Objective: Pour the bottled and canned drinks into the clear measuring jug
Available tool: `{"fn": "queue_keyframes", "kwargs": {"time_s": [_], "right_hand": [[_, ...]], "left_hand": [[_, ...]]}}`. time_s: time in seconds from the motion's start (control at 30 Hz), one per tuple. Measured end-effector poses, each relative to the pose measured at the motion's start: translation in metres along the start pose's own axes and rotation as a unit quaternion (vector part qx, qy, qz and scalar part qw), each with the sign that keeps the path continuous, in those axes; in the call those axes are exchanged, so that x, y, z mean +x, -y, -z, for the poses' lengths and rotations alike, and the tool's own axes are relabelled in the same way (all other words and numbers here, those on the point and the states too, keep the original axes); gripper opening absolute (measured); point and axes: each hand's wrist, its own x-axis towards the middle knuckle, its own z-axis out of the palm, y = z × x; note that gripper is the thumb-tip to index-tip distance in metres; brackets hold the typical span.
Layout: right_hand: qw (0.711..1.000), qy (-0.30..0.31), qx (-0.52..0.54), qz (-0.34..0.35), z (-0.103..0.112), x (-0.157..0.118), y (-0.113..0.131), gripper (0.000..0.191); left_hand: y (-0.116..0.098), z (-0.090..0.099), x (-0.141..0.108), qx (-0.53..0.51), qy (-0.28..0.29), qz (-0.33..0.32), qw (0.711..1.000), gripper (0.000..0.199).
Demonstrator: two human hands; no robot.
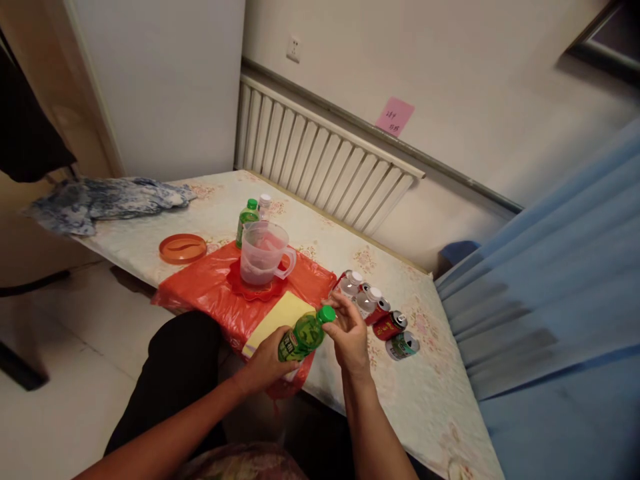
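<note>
A green plastic drink bottle (305,335) with a dark label is tilted up to the right above the table's near edge. My left hand (273,357) wraps around its lower body. At the bottle's green cap (327,314), my right hand (351,337) has its thumb and curled fingers on the cap's right side. Just behind the bottle lies a yellow sheet (280,319) on a red plastic bag (200,287). A clear measuring jug (263,257) with a handle stands on a red scalloped dish (235,287), farther back on the bag.
Several drink cans, including a red can (389,325) and a green can (401,345), stand on the right beside white-capped clear bottles (369,303). Another green bottle (247,223) stands behind the jug. An orange lid (183,249) and crumpled cloth (130,198) lie left. A radiator (320,153) lines the wall.
</note>
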Motion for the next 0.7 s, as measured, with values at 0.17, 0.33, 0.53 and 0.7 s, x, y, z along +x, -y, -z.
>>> {"fn": "queue_keyframes", "kwargs": {"time_s": [0.17,0.33,0.53,0.7], "right_hand": [[0.999,0.040,0.005,0.016,0.0005,-0.0010,0.0018,0.053],[1.000,0.011,-0.013,0.001,-0.0001,0.0005,0.0007,0.051],[1.000,0.021,0.000,0.006,0.0002,-0.0007,0.0011,0.057],[1.000,0.030,-0.005,0.007,0.0026,-0.0015,-0.0010,0.051]], "left_hand": [[0.0015,0.0006,-0.0004,-0.001,-0.006,-0.002,1.000,0.059],[0.0035,-0.0009,0.0005,-0.005,-0.005,-0.007,1.000,0.058],[0.0036,-0.0007,0.0006,-0.008,-0.007,-0.002,1.000,0.060],[0.0054,-0.0009,0.0008,-0.006,-0.004,-0.003,1.000,0.061]]}}
